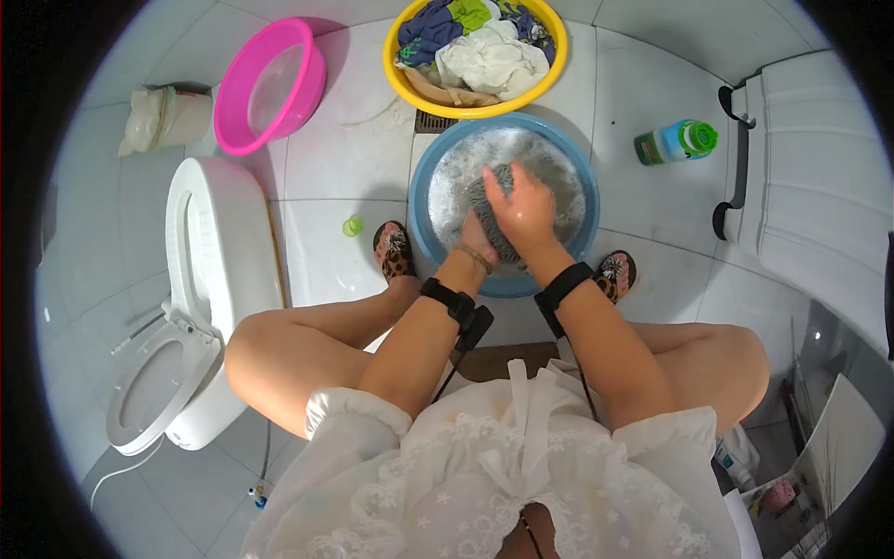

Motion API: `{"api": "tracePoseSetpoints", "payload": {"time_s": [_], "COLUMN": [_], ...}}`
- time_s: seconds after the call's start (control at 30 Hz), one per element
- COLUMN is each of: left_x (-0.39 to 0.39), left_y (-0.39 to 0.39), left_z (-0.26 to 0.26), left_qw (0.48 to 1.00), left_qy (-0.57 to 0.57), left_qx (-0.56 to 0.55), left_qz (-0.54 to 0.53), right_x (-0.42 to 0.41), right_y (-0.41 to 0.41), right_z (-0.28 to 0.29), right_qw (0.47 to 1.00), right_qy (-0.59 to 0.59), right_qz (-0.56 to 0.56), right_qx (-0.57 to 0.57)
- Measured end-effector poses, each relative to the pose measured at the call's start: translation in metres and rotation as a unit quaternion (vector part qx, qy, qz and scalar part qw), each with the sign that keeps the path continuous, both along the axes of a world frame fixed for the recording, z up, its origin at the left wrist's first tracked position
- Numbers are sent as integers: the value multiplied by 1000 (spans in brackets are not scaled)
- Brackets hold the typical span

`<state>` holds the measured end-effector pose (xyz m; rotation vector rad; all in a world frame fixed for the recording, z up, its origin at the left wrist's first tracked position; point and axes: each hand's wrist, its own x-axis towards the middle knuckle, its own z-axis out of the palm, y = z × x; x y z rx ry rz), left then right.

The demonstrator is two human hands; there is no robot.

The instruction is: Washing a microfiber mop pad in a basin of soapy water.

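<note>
A blue plastic basin (423, 202) of sudsy water (454, 168) stands on the floor between my feet. Over the water, both hands hold a bunched grey textured cloth (489, 213). My left hand (479, 241) is at the cloth's lower left side, its fingers mostly hidden beneath it. From the upper right, my right hand (522, 206) grips the same cloth, thumb and fingers pressed around it. The cloth looks wet and partly hides the suds below.
Beyond the basin, a yellow tub (391, 77) holds several garments (492, 59). A pink basin (307, 105) leans at the back left. The toilet (241, 230) stands left, near a small green cap (352, 226). To the right are a detergent bottle (674, 142) and a white washing appliance (824, 161).
</note>
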<state>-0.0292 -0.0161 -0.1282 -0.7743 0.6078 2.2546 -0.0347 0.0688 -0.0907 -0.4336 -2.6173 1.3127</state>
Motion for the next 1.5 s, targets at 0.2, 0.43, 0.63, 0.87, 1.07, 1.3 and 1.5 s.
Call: {"api": "tracePoseSetpoints", "payload": {"time_s": [0.2,0.43,0.63,0.87,1.07,1.3,1.5], "left_x": [-9,-5,1,-6,-22,-21,-14], "left_y": [-3,-18,-33,-35,-28,-31,-10], "left_z": [-4,-62,-93,-101,-100,-26,22], "left_qw": [996,877,619,587,920,991,992], "left_qy": [34,-33,133,113,-51,-68,77], "left_qx": [-72,-471,-637,-637,-313,29,43], "left_qz": [-37,-89,-441,-487,-230,-114,-95], "right_x": [6,18,40,25,2,1,8], "right_y": [32,62,24,51,10,-38,-26], "right_z": [-62,-124,-144,-181,-124,21,31], "right_qw": [996,966,967,879,940,962,987], "right_qy": [-59,-241,-243,-459,-266,-86,118], "right_qz": [-56,-87,12,131,-57,188,110], "right_qx": [28,44,70,12,-208,-179,-17]}}
